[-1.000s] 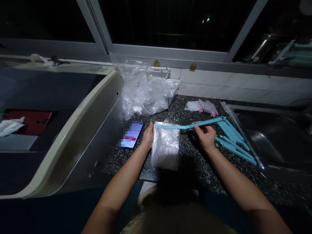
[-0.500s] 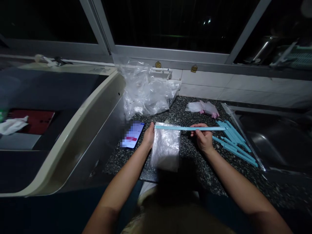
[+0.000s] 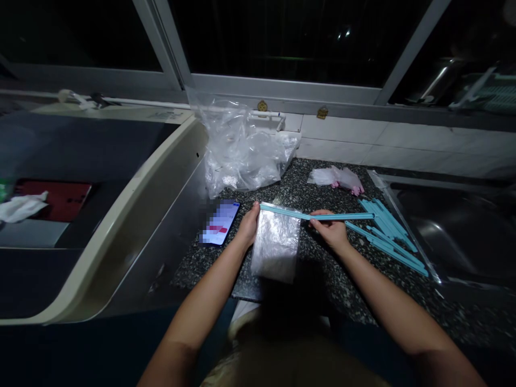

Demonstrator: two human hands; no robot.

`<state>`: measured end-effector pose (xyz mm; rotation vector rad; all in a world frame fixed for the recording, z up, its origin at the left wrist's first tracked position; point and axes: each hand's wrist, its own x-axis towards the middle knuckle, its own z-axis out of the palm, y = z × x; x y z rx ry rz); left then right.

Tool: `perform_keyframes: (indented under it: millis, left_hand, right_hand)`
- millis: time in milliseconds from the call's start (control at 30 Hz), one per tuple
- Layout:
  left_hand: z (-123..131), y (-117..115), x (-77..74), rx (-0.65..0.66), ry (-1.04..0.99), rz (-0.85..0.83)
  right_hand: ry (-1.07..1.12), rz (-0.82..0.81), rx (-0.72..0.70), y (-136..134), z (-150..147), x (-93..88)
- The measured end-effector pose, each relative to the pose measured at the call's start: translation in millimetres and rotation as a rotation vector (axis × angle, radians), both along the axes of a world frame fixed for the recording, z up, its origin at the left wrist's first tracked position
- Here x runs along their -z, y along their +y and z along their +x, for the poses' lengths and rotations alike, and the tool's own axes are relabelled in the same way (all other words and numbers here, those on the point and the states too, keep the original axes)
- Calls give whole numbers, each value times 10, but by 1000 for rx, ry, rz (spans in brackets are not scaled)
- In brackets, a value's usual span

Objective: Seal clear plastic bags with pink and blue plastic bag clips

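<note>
A small clear plastic bag (image 3: 276, 244) with white contents lies on the dark speckled counter (image 3: 306, 269). A long light-blue sealing clip (image 3: 318, 214) runs across the bag's top edge and sticks out to the right. My left hand (image 3: 248, 226) pinches the bag's upper left corner at the clip's left end. My right hand (image 3: 331, 230) is closed on the clip just right of the bag. The clip bends slightly at my right hand.
Several more blue clips (image 3: 387, 231) lie to the right beside a steel sink (image 3: 455, 226). A phone (image 3: 220, 221) with a lit screen lies left of the bag. A large crumpled clear bag (image 3: 242, 150) and small pink-and-white items (image 3: 336, 178) sit near the tiled wall.
The clip's raised right arm came down flat across the bag's top. My right hand slid left along it toward the bag. My left hand stayed at the left end.
</note>
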<state>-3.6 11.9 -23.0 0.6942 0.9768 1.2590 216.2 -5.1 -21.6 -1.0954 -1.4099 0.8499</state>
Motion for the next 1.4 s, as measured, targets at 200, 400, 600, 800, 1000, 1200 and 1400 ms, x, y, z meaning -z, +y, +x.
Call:
perform_keyframes:
  millis: [200,400,600,800,1000,1200,1400]
  left_hand:
    - [13,-67,-109,140,0,20]
    - [7,-95,-167,137,26,-8]
    - [-19,-130,-208,160,-76,69]
    - [-33,-97,-170,199,-67,58]
    - [-59,-75,-140,234,-50,10]
    - [-34,-97,-141,236,-84,-40]
    - [-19,-103,-156,242,-101,-90]
  right_hand:
    - [-28,16,54,11,3,1]
    - [-6,36,152,81,90,15]
    - [-111,66,114,52,28,58]
    - [-87,51,46,-49,-49,6]
    - [16,12,26,-91,-33,-76]
    - [59,-1,51,-98,-53,-80]
    - [-3,16,38,-117,-61,-72]
